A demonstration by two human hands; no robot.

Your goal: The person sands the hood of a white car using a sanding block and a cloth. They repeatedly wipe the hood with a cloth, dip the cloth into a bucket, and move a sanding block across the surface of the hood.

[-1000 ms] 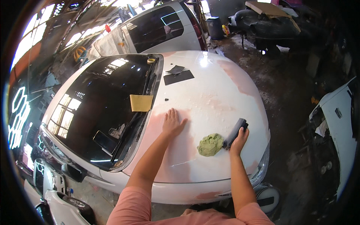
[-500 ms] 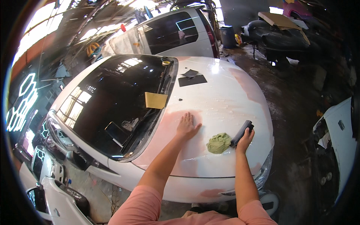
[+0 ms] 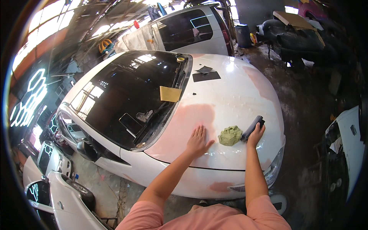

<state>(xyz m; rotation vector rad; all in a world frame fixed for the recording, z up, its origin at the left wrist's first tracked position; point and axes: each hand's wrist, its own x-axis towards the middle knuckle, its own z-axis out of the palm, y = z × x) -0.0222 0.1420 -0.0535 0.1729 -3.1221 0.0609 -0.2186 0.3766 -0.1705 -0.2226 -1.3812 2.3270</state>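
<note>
Left hand (image 3: 197,142) mid-frame, laid flat palm down on the lower part of a pink patch (image 3: 197,114) on the white hood (image 3: 234,90). Fingers extended and near together, thumb out to the right; nothing gripped.

Right hand (image 3: 257,135), right of centre, wrapped round the lower-right side of a dark block (image 3: 253,126), fingers curled. Grip closed on it; how tight, cannot tell. Block slants, upper end toward upper right, lower end at the right edge of a crumpled green cloth (image 3: 230,136); whether the two touch, cannot tell. Cloth lies on the hood, between the hands.

Hood fills centre of frame. Small white specks above the cloth; another pink area along the upper-right edge.

Above centre: black sheets (image 3: 207,77) on the hood, a small one overlapping a larger. Left of them, tape roll (image 3: 180,59) at the top corner of the windscreen (image 3: 119,92). Yellow sheet (image 3: 170,94) at the glass's right edge. Phone (image 3: 130,124) low on the windscreen.

Upper middle: silver van (image 3: 188,32), dark barrel (image 3: 243,36) to its right. Far right: pale car panel (image 3: 350,143).
</note>
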